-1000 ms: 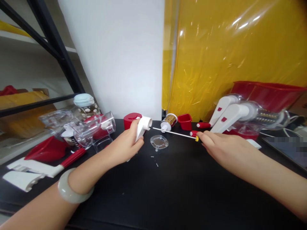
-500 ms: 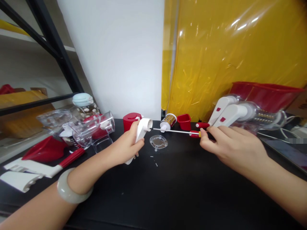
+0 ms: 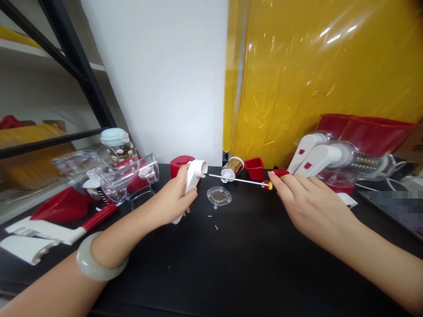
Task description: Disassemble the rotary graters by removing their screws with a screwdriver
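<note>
My left hand (image 3: 180, 193) is wrapped round a white plastic grater housing (image 3: 194, 172), its round open end facing right. In my right hand (image 3: 306, 198) is a screwdriver (image 3: 238, 179) with a red and yellow handle. Its thin shaft points left, and the dark tip is at the mouth of the white housing; whether it touches inside I cannot tell. Under the shaft lies a clear plastic cover (image 3: 219, 196) on the black table. Two tiny screws (image 3: 216, 227) rest in front of it. Behind my left hand stands a red round part (image 3: 181, 163).
At the back are a drum grater (image 3: 232, 168) and a small red cup (image 3: 254, 168). Clear plastic parts (image 3: 142, 174), a red hopper (image 3: 62, 206) and a white handle piece (image 3: 46, 230) crowd the left. Assembled graters (image 3: 320, 154) and a tablet (image 3: 393, 211) sit at right.
My right hand has shifted slightly left and turned over the screwdriver handle. The white housing in my left hand has moved a little left and tilted.
</note>
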{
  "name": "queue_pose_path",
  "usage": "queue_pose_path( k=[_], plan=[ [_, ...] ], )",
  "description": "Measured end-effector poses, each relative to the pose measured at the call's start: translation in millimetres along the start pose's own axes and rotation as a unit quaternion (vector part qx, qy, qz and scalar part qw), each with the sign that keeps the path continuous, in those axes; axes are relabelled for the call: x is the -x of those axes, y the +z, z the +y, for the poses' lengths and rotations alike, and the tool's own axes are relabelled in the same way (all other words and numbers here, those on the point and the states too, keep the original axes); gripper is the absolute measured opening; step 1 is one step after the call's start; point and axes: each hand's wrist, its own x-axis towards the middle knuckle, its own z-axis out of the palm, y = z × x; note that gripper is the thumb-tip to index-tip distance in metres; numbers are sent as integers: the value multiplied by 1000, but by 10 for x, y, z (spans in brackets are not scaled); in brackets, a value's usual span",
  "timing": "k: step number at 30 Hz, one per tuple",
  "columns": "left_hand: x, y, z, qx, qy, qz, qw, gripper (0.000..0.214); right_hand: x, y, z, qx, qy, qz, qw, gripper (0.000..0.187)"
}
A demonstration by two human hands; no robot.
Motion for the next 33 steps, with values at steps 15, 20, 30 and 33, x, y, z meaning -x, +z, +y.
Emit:
queue_pose_path(
  k=[15,20,30,33],
  plan=[
    [-1,27,16,33,-21,-27,999,59,-17,-115,143,29,-53,125,990,28],
    [11,40,29,102,-38,-26,994,65,-33,-70,156,42,-36,183,981,18],
    [16,22,45,44,-23,-16,999,67,-19,-180,150,104,9,50,993,11],
    [7,9,56,29,-24,-18,999,66,-17,-158,114,57,20,36,998,18]
  ],
)
